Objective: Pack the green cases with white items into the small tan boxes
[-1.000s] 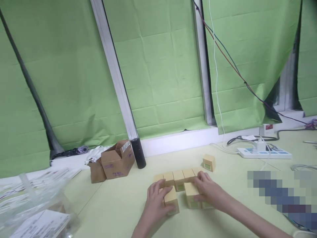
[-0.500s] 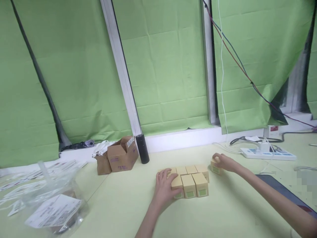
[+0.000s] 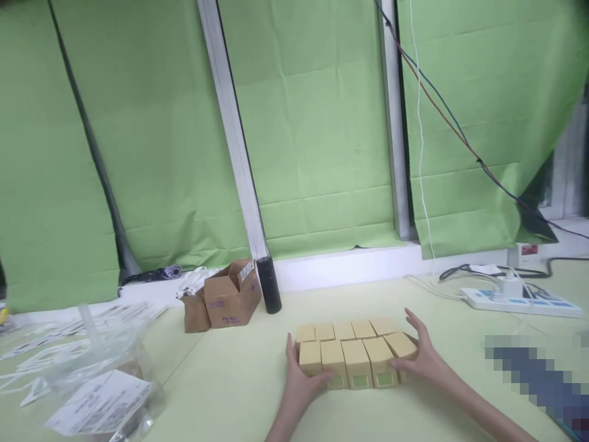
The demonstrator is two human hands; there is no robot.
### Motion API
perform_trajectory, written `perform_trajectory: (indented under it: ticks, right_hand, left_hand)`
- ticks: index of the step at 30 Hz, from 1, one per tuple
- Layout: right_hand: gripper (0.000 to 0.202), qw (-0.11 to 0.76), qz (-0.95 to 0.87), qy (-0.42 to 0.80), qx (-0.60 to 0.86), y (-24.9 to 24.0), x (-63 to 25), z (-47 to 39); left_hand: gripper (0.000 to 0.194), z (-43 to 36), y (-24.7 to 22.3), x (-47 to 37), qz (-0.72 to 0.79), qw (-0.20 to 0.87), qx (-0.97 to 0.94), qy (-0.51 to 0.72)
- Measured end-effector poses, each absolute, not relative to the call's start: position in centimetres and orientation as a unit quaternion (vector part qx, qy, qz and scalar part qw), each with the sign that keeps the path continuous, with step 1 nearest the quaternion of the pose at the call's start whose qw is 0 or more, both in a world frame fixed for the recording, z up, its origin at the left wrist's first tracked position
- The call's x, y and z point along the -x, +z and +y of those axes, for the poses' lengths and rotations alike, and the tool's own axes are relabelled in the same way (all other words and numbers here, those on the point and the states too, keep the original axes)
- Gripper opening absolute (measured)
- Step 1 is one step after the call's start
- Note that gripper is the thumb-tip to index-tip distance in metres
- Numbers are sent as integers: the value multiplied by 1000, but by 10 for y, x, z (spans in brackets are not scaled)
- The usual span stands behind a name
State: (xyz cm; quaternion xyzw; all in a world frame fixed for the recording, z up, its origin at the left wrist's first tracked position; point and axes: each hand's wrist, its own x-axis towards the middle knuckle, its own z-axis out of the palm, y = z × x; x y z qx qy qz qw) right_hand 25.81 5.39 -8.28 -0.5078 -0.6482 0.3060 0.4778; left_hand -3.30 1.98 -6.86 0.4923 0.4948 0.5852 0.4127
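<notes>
Two rows of small boxes (image 3: 354, 353) sat on the bench (image 3: 239, 387) at lower centre, a hand at each end. A carton (image 3: 229, 301) and cylinder (image 3: 269, 293) stood behind, upper left; a power strip (image 3: 519, 301) lay at right.

Both forearms are bare to the frame edge, with each grip ungloved and no rings or watch showing.

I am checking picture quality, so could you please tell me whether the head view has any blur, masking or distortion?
Head view: soft, even light; the small boxes between the left hand and right hand look slightly soft. A pixelated patch masks the lower right. The window frame leans, a wide-lens effect.
</notes>
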Motion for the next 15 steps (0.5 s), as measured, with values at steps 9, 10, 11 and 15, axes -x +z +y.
perform_trajectory:
  ticks: [9,10,11,15]
  right_hand:
    - [100,513,-609,496,347,-100,-249,59]
    - [94,514,-617,475,359,-97,-250,62]
    - [89,515,-628,446,376,-95,-254,66]
    - [81,495,-655,339,461,-85,-274,90]
  left_hand:
    - [113,34,-85,31,502,445,-475,569]
    - [112,37,-83,26,508,439,-475,569]
    - [112,41,-80,21,512,433,-478,568]
    - [108,66,-65,-2,504,433,-505,551]
